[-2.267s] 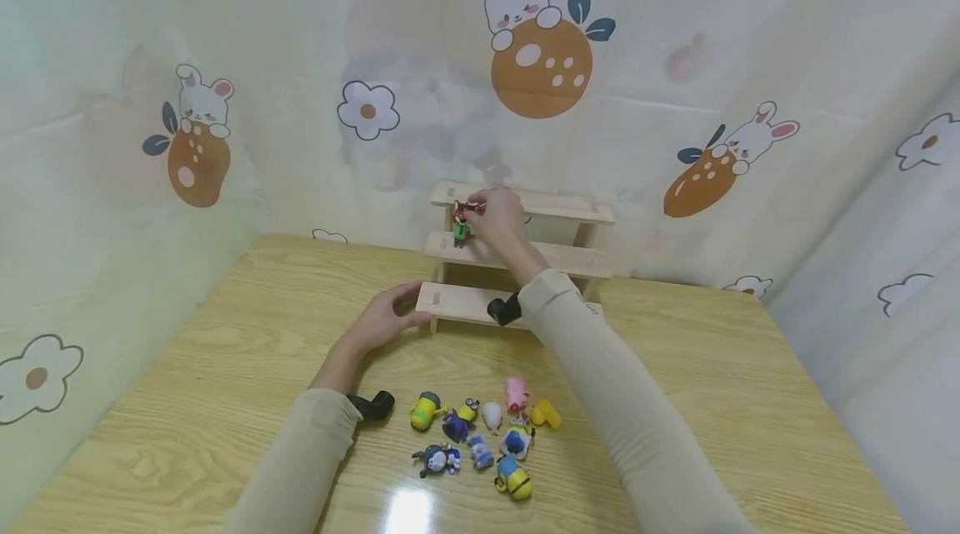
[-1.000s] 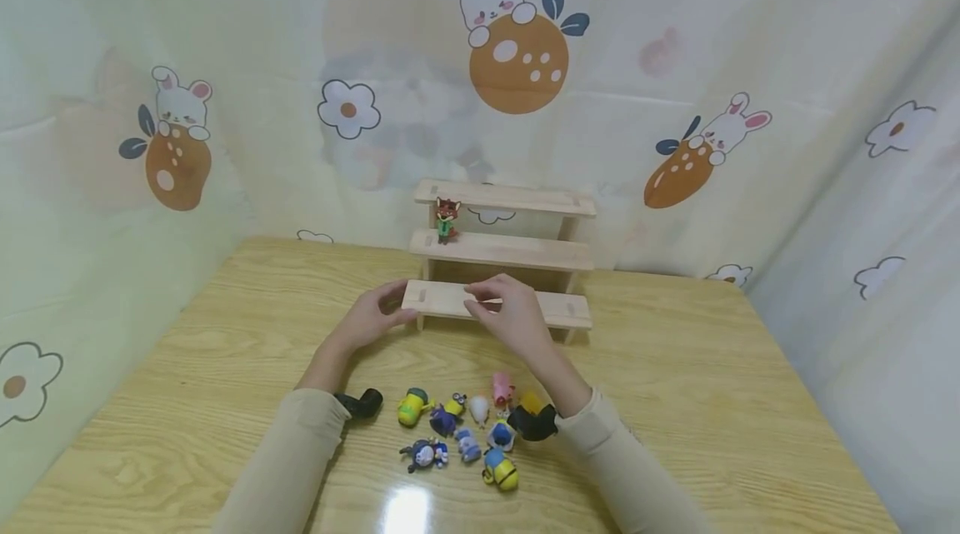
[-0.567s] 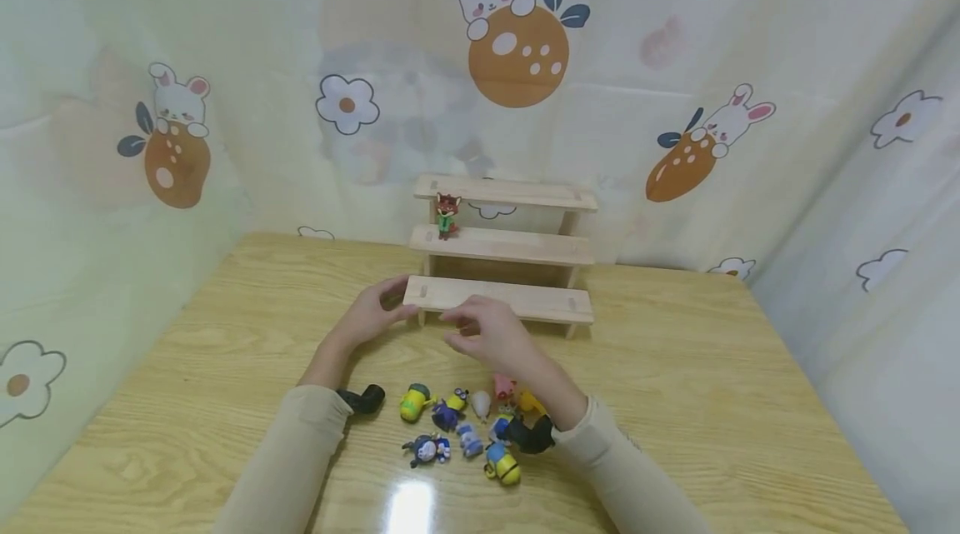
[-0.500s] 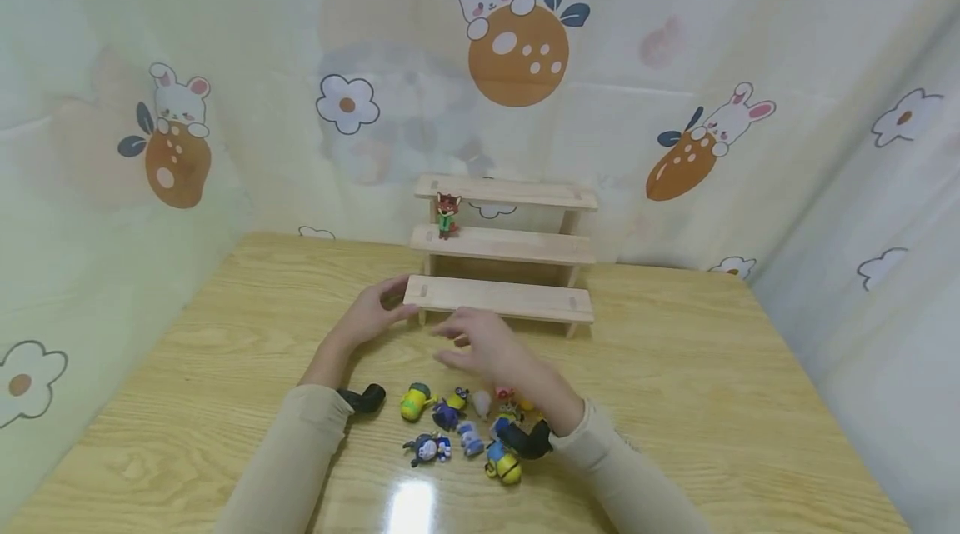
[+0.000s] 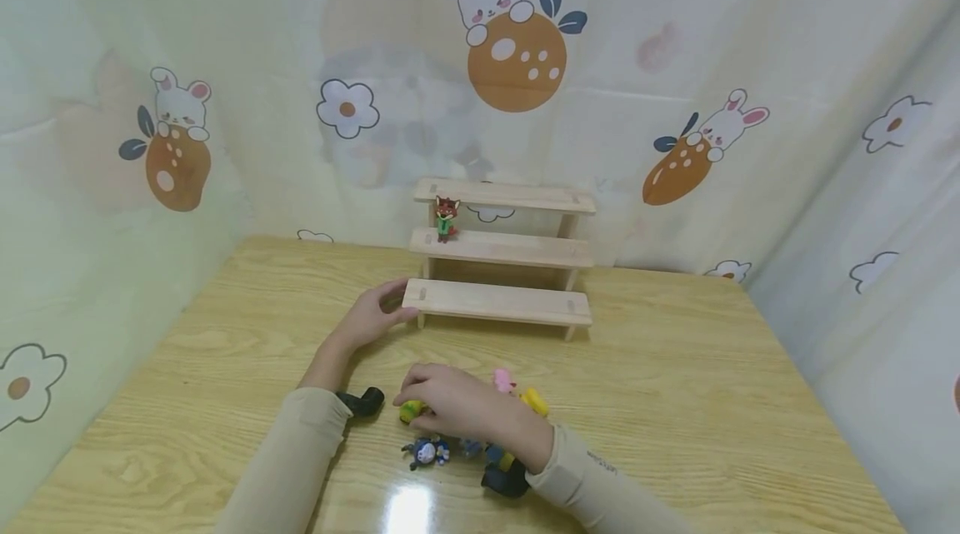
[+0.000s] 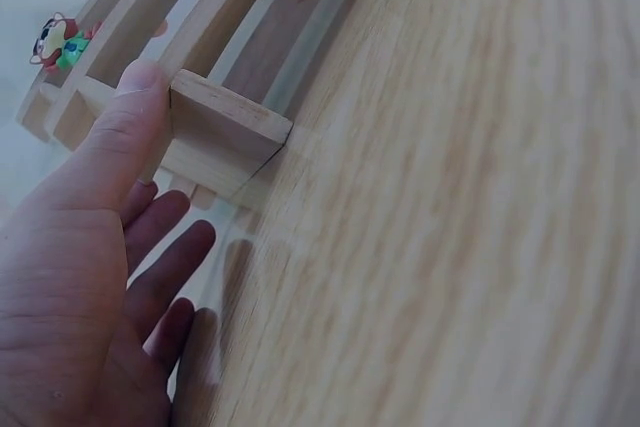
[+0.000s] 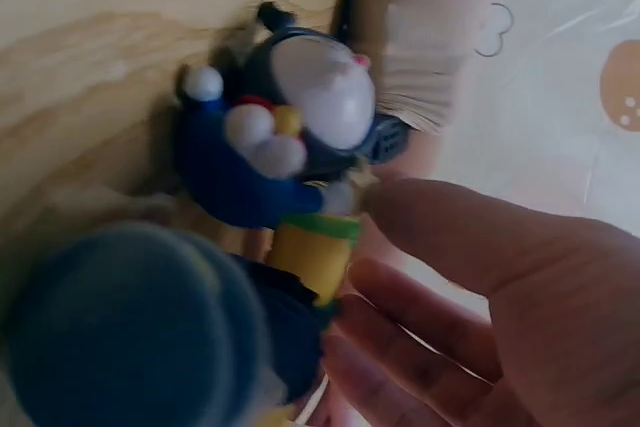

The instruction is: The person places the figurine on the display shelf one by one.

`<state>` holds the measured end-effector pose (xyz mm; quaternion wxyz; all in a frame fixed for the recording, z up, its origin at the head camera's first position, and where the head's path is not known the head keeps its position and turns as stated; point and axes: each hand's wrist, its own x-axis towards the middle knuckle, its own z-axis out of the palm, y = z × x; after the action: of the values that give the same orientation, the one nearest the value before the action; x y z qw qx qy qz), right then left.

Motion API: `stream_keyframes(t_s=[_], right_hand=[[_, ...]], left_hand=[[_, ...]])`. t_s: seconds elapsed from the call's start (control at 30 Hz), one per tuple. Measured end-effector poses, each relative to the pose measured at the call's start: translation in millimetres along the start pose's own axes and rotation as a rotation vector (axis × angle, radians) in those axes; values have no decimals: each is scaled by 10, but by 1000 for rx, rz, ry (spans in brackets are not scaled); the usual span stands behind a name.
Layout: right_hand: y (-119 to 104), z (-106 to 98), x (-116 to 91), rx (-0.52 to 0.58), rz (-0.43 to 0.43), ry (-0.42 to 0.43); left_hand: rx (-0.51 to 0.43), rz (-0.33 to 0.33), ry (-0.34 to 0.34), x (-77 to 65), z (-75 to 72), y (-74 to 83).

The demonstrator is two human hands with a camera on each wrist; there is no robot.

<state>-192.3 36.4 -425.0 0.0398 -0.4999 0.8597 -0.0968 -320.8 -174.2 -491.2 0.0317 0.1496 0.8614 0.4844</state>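
A pale wooden three-step stand [image 5: 495,301] stands at the back of the table. My left hand [image 5: 367,319] is at the left end of its lowest step; in the left wrist view its thumb [image 6: 138,77] touches the step's corner and the other fingers are extended. My right hand [image 5: 457,401] is over the toys, thumb and fingers apart on either side of a yellow-green figure [image 5: 410,411]. I cannot tell whether they touch it. A dark-blue toy figure with a white face [image 5: 426,452] lies just in front. Several other toys are partly hidden by the right hand.
A red fox figure in green [image 5: 446,219] stands on the left end of the middle step. A pink toy [image 5: 503,381] and a yellow toy [image 5: 535,401] lie right of the right hand. A printed curtain [image 5: 405,34] hangs behind the table [image 5: 675,384].
My right hand has let go of the fox figure, left upright on the middle step, and come down and left to the yellow-green figure. The left hand keeps its place at the stand.
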Motion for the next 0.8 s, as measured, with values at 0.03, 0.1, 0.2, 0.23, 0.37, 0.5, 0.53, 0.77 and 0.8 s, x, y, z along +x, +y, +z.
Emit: stream_keyframes(t_s=[0.03,0.1,0.2,0.23,0.37,0.5,0.53,0.77,0.8], right_hand=[[6,15,1,-6,5,-2],[16,49,6,-18,13,-2],[29,80,10,-24,23,11],[32,89,12,-21,33,16],[38,99,13,4,103,32],[47,93,12,3,183,46],[50,92,12,3,199,51],[85,112,33,54,310,89],[96,123,34,63,325,95]], left_hand=[[-1,-3,1,1,2,1],[0,5,-2,2,4,4],[-13,5,-2,8,10,0],[-18,9,-5,10,11,-1],[-22,9,-11,5,9,2],[-26,21,-13,7,7,23],[-30,20,-12,10,8,26],[-33,10,-7,17,12,12],[-33,9,-6,14,13,7]])
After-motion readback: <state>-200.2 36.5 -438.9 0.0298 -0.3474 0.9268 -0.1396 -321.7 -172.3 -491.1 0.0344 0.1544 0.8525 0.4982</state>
